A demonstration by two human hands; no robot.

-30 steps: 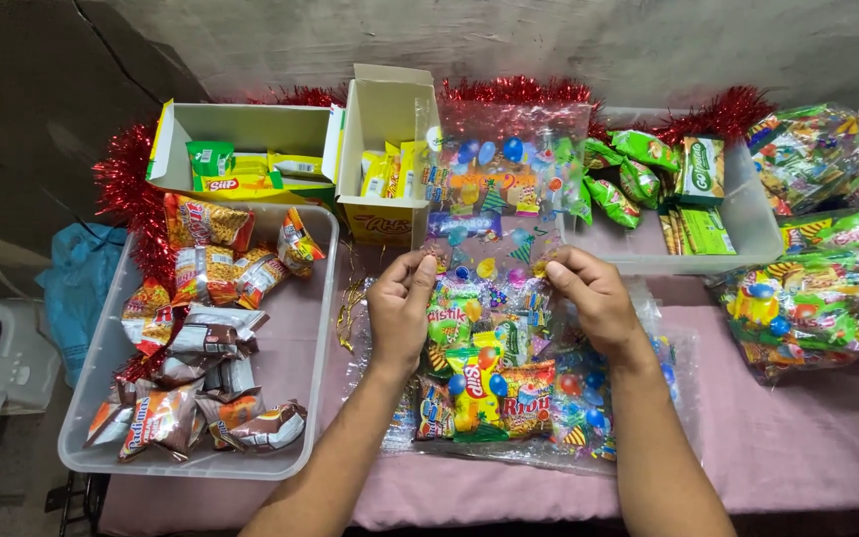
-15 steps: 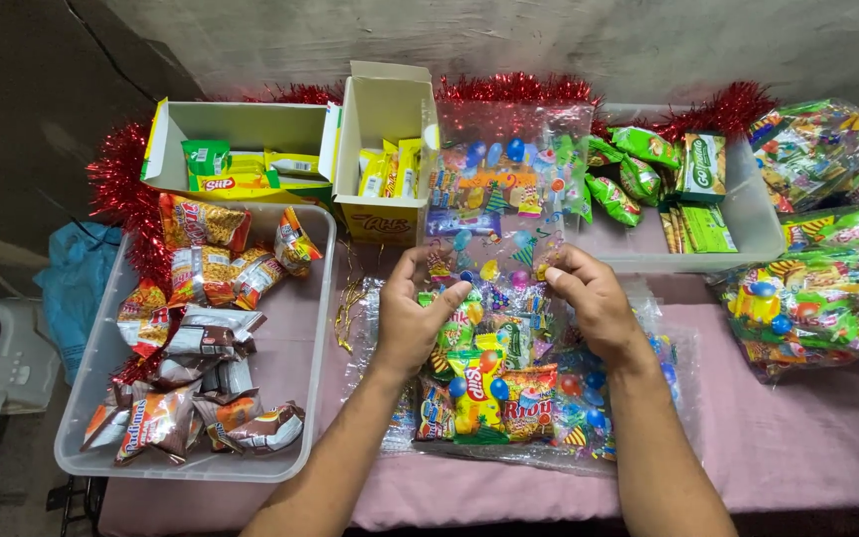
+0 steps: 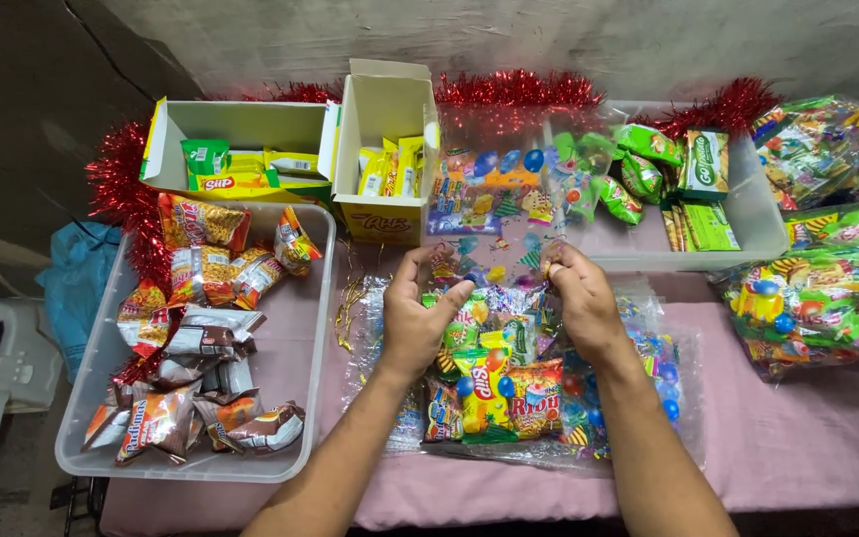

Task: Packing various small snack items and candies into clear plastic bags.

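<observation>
Scanning from the left: 1 clear plastic tub (image 3: 312,328) holds brown, orange and red foil snack packets (image 3: 191,358). Behind it stand an open yellow cardboard box (image 3: 241,124) with green and yellow sachets, and a taller open cardboard box (image 3: 385,104) of yellow packets. At centre, on the pink-covered table (image 3: 797,447), the left hand (image 3: 415,318) and right hand (image 3: 579,298) each pinch the gathered neck of a clear printed plastic bag (image 3: 494,199), filled below with assorted snacks. Right: 1 clear tray (image 3: 758,224) of green packets; 3 filled bags (image 3: 817,298) lie beyond.
</observation>
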